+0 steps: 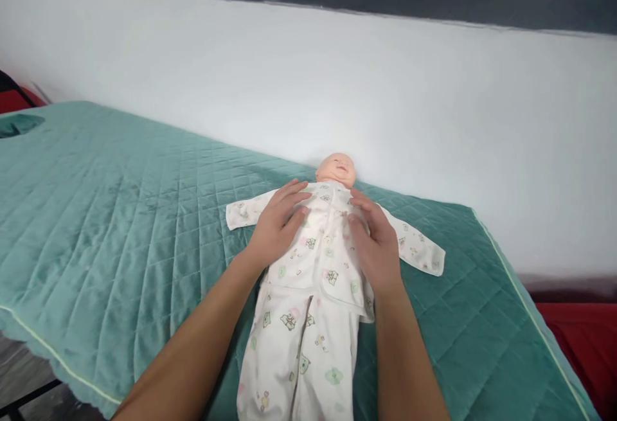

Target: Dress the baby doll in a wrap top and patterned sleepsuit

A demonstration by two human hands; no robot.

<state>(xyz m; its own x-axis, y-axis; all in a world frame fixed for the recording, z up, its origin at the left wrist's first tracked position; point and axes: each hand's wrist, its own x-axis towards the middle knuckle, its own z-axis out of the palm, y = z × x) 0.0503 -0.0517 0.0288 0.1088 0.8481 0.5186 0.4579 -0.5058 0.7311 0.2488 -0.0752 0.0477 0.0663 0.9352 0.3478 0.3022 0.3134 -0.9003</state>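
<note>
A baby doll (336,169) lies on its back, its head toward the wall. It wears a white printed jacket (328,254) with small animal pictures and matching white trousers (294,344). The jacket's sleeves stretch out to both sides, and no doll hands show at the cuffs. My left hand (279,222) rests on the left side of the jacket's chest, fingers extended. On the right side of the chest lies my right hand (376,234), its fingers also stretched out and slightly bent. Neither hand grasps the cloth.
A green quilted cover (144,215) with a pale edging spreads under the doll. Behind it rises a white wall (289,74) with a dark band on top. Red objects (578,344) stand at the right edge and far left. Dark floor shows at lower left.
</note>
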